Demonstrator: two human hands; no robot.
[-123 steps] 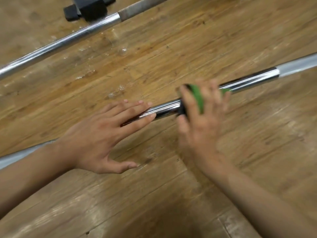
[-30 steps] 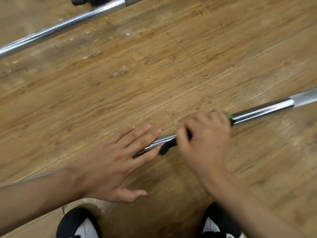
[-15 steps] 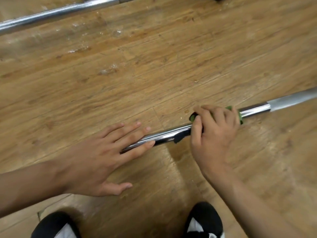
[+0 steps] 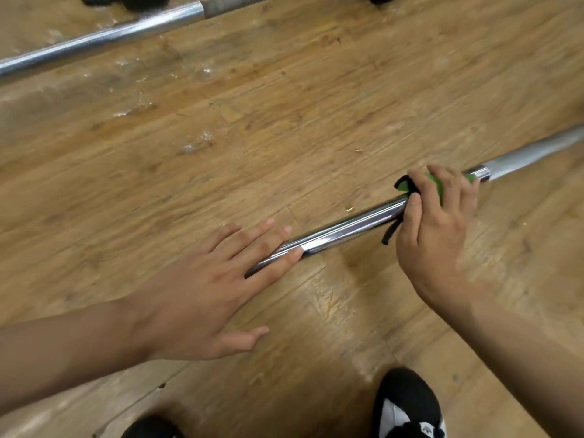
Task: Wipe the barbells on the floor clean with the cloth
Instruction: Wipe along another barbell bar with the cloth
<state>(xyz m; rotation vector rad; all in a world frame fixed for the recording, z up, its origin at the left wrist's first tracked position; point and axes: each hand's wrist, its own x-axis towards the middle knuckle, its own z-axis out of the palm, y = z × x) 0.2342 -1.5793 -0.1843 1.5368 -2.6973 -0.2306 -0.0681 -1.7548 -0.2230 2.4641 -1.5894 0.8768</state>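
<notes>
A bar (image 4: pixel 344 229) lies on the floor (image 4: pixel 284 105), running from near left to far right. The left hand (image 4: pixel 202 292) rests flat on its left part. Further right, the right hand (image 4: pixel 439 226) wraps a cloth (image 4: pixel 403 186) round it. A second bar (image 4: pixel 104 37) lies far left, and a shoe (image 4: pixel 407 403) is near right.

My left hand (image 4: pixel 202 295) lies flat on the near barbell (image 4: pixel 344 230), fingers (image 4: pixel 252 241) straight, pressing the shiny bar onto the wooden floor (image 4: pixel 284 105). My right hand (image 4: pixel 439 229) is curled round the same bar further along, with the green cloth (image 4: pixel 434 184) wrapped under it. A dark strip of the cloth hangs out by my thumb. Past my right hand the bar turns dull grey. A second barbell (image 4: pixel 104 39) lies well apart near the top. Small wet spots (image 4: pixel 197 143) shine on the wood between the two bars. My black and white shoe (image 4: pixel 407 403) shows at the bottom.
</notes>
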